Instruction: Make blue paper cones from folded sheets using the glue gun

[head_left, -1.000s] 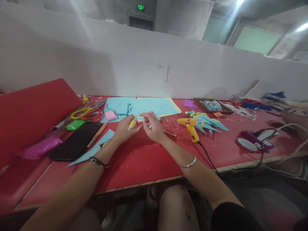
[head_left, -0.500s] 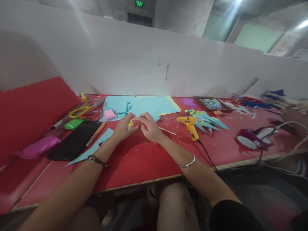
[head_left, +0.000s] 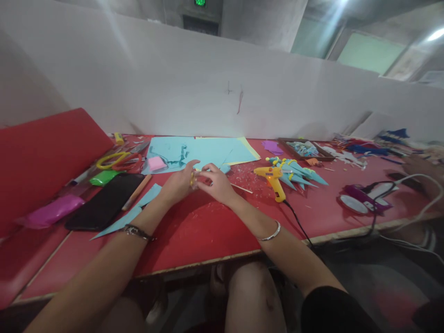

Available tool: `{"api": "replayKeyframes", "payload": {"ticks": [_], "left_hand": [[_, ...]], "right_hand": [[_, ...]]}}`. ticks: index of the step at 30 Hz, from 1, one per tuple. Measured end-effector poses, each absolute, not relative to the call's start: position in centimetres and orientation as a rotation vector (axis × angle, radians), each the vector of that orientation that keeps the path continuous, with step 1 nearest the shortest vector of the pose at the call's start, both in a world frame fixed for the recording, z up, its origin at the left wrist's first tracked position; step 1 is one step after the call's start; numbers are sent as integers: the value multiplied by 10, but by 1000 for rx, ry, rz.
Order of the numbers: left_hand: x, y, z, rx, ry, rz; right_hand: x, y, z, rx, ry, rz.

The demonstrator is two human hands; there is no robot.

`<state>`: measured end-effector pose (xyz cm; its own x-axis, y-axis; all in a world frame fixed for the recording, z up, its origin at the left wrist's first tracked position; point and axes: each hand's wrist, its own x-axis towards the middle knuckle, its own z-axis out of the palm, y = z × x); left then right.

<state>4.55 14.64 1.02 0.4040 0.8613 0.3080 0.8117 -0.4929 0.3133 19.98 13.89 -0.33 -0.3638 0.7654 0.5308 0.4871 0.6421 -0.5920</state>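
My left hand [head_left: 178,185] and my right hand [head_left: 218,186] meet above the middle of the red table. Between their fingertips is a small yellow piece [head_left: 193,179], partly in clear wrapping. The left fingers are closed round it, and the right fingers pinch at its right side. Behind the hands lies a light blue sheet [head_left: 208,150] with a pink block [head_left: 156,163] on its left part. A thin stick [head_left: 242,188] lies just right of my right hand. Farther right is a yellow glue gun [head_left: 275,182] beside blue paper cones [head_left: 301,174] with yellow trim.
On the left are a black phone [head_left: 106,201], blue paper strips [head_left: 133,213], green [head_left: 105,178] and magenta [head_left: 55,210] packets, and yellow-handled scissors [head_left: 111,160]. A tray [head_left: 326,157], a purple device [head_left: 364,199] with cables and another person's hand [head_left: 418,169] are at the right.
My right fingers have shifted at the yellow piece, and their tips now pinch beside it. My left index finger is raised more. The view has moved slightly.
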Motion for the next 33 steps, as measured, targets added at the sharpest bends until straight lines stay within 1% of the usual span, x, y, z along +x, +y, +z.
{"api": "replayKeyframes", "payload": {"ticks": [4, 8, 14, 18, 21, 26, 29, 33], "left_hand": [[48, 144, 14, 2551, 1567, 522], [51, 142, 14, 2532, 1566, 541], [51, 140, 15, 2546, 1483, 596], [50, 139, 14, 2577, 1483, 509], [50, 139, 12, 2614, 1505, 446], [50, 138, 14, 2632, 1582, 347], [49, 140, 15, 2629, 1597, 362], [43, 146, 15, 2602, 1616, 424]], "right_hand": [[197, 142, -8, -896, -1969, 651], [193, 140, -9, -823, -1824, 857], [192, 136, -5, -739, -1815, 964], [192, 136, -5, -737, -1876, 993], [190, 138, -8, -729, -1874, 1092], [186, 139, -8, -778, -1807, 1279], [185, 140, -9, -798, -1742, 1342], [185, 142, -12, -637, -1575, 1455]]}}
